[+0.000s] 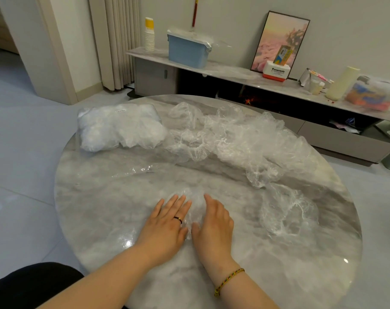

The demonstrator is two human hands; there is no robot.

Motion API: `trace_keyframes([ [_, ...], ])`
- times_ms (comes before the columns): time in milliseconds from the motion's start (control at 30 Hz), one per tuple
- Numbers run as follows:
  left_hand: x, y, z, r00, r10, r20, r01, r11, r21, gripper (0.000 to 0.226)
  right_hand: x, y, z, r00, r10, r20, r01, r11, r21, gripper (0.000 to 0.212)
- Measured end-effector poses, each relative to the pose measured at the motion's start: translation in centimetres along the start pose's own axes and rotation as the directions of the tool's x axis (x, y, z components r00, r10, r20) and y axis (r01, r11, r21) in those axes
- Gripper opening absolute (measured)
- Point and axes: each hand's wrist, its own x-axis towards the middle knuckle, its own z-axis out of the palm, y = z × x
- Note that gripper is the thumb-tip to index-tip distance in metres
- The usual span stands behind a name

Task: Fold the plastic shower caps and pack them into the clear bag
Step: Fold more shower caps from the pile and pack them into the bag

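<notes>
While both palms press one cap [192, 205] flat, I am midway through folding it. My left hand [165, 221] lies on it with fingers straight, and my right hand [214, 221] rests beside it, fingers loosely bent; neither grips. The cap is squashed under and between my fingers on the table [100, 197]. Right of my fingers lies another loose cap [287, 210]. Beyond my fingertips sprawls a heap of caps [234, 134], and far beyond, to their left, sits the stuffed bag [120, 127]. Next, I judge, I must pinch the fold so it cannot spring open.

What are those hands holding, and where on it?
Nothing is gripped: the left hand and right hand press flat on a shower cap, at its sides.
</notes>
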Motion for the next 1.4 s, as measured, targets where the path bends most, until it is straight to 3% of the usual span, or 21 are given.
trace_keyframes([
  [67, 0.1, 0.0, -0.4, 0.998, -0.044, 0.054, 0.042, 0.998, 0.039, 0.060, 0.0, 0.3, 1.2, 0.984, -0.174, -0.044, 0.172, 0.984, -0.040, 0.073],
  [167, 0.5, -0.2, -0.7, 0.993, -0.105, 0.052, 0.103, 0.994, 0.034, 0.076, 0.0, 0.7, 1.6, 0.946, -0.316, 0.067, 0.320, 0.945, -0.066, 0.059],
  [333, 0.2, -0.2, 0.6, 0.993, -0.049, 0.105, 0.038, 0.994, 0.104, 0.056, 0.7, 0.7, 1.4, 0.912, -0.237, 0.334, 0.284, 0.954, -0.099, 0.053],
  [433, 0.3, -0.1, 0.9, 0.992, -0.078, 0.100, 0.069, 0.993, 0.095, 0.056, 1.0, 0.9, 1.6, 0.932, -0.207, 0.297, 0.242, 0.966, -0.086, 0.062],
  [533, 0.6, 0.3, -0.1, 0.978, -0.140, 0.154, 0.130, 0.989, 0.070, 0.082, 1.3, 0.7, 1.1, 0.939, -0.149, 0.311, 0.189, 0.977, -0.102, 0.066],
  [567, 0.7, 0.1, 0.1, 0.991, -0.110, 0.072, 0.102, 0.988, 0.115, 0.091, 1.4, 0.7, 1.2, 0.927, -0.179, 0.330, 0.220, 0.971, -0.090, 0.076],
  [600, 0.5, 0.0, 0.1, 0.992, -0.093, 0.083, 0.084, 0.991, 0.107, 0.097, 1.4, 1.1, 1.7, 0.921, -0.251, 0.298, 0.284, 0.956, -0.072, 0.088],
  [633, 0.5, 0.1, -0.3, 0.988, -0.079, 0.132, 0.070, 0.995, 0.067, 0.101, 1.4, 1.3, 1.8, 0.901, -0.245, 0.358, 0.278, 0.960, -0.042, 0.097],
  [667, 0.6, 0.2, -0.6, 0.984, -0.071, 0.164, 0.064, 0.997, 0.049, 0.103, 1.5, 1.3, 1.3, 0.877, -0.241, 0.416, 0.262, 0.965, 0.005, 0.100],
  [733, 0.7, -0.1, -0.5, 0.981, -0.077, 0.180, 0.072, 0.997, 0.031, 0.107, 1.8, 1.3, 0.6, 0.845, -0.262, 0.466, 0.246, 0.965, 0.095, 0.085],
  [833, 0.6, 0.0, -0.9, 0.985, -0.097, 0.144, 0.099, 0.995, -0.004, 0.109, 1.8, 2.0, -1.4, 0.825, -0.341, 0.450, 0.268, 0.938, 0.218, 0.075],
  [933, 0.5, -0.3, -0.8, 0.982, -0.090, 0.164, 0.099, 0.994, -0.045, 0.108, 1.4, 3.1, -2.0, 0.801, -0.393, 0.451, 0.397, 0.913, 0.091, 0.067],
  [1033, 0.6, -0.4, -1.3, 0.985, -0.094, 0.142, 0.114, 0.983, -0.145, 0.119, 1.3, 3.1, -1.5, 0.853, -0.439, 0.284, 0.466, 0.884, -0.033, 0.035],
  [1133, 0.0, -0.7, -2.0, 0.993, -0.067, 0.101, 0.088, 0.970, -0.228, 0.136, 1.7, 2.8, -1.1, 0.883, -0.457, 0.105, 0.459, 0.888, -0.002, 0.026],
  [1200, -0.4, -1.0, -2.7, 0.996, -0.026, 0.088, 0.050, 0.958, -0.282, 0.128, 1.8, 2.5, -1.2, 0.930, -0.363, 0.066, 0.345, 0.919, 0.193, 0.033],
  [1233, -0.5, -0.7, -3.0, 1.000, 0.023, 0.017, -0.018, 0.960, -0.281, 0.121, 1.9, 2.2, -1.7, 0.960, -0.265, 0.095, 0.223, 0.922, 0.316, 0.044],
  [1300, -0.6, -0.6, -2.8, 0.980, -0.036, -0.197, -0.030, 0.946, -0.324, 0.079, 2.3, 1.5, -2.8, 0.979, -0.091, 0.183, -0.020, 0.847, 0.532, 0.049],
  [1367, -0.8, -0.1, -3.5, 0.965, -0.232, -0.122, 0.116, 0.795, -0.596, 0.013, 2.7, 0.9, -4.0, 0.973, -0.033, 0.230, -0.147, 0.680, 0.719, 0.025],
  [1400, -0.7, -0.1, -3.9, 0.954, -0.295, -0.057, 0.167, 0.680, -0.714, 0.012, 3.0, 0.7, -4.5, 0.965, -0.015, 0.261, -0.198, 0.610, 0.768, 0.020],
])
